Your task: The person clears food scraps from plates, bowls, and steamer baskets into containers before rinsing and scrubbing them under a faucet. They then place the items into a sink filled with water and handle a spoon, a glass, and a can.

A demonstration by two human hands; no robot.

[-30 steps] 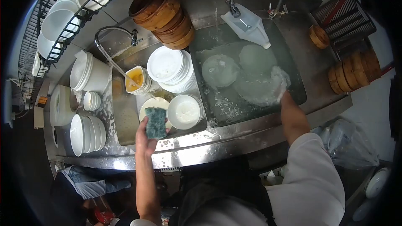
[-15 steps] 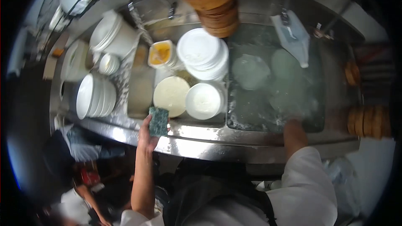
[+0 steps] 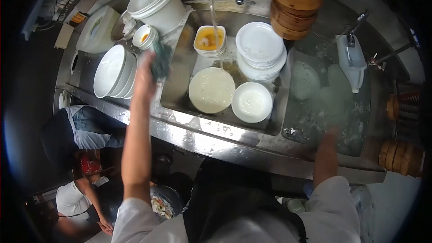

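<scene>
My left hand (image 3: 146, 75) is closed on a dark green scouring pad (image 3: 161, 60), both blurred by motion. It is over the left side of the counter, beside a stack of white bowls (image 3: 110, 72) tipped on their side. Just beyond the pad are small stacked cups (image 3: 145, 37), the top one with something orange inside. My right hand (image 3: 332, 131) dips into the cloudy water (image 3: 324, 108) of the right basin, its fingers hidden. Pale round shapes, perhaps dishes, lie under that water.
Water runs into the middle basin, which holds white plates (image 3: 260, 42), a container of orange liquid (image 3: 209, 39), a large bowl of cloudy liquid (image 3: 211, 91) and a smaller white bowl (image 3: 252, 102). Bamboo steamers (image 3: 294, 9) tower behind. A jug-like plastic container (image 3: 352, 63) stands right. Another person (image 3: 81, 198) is lower left.
My left hand has carried the scouring pad from the front edge of the sink to the left counter, near the cups. The view has shifted left; my right hand stays in the water.
</scene>
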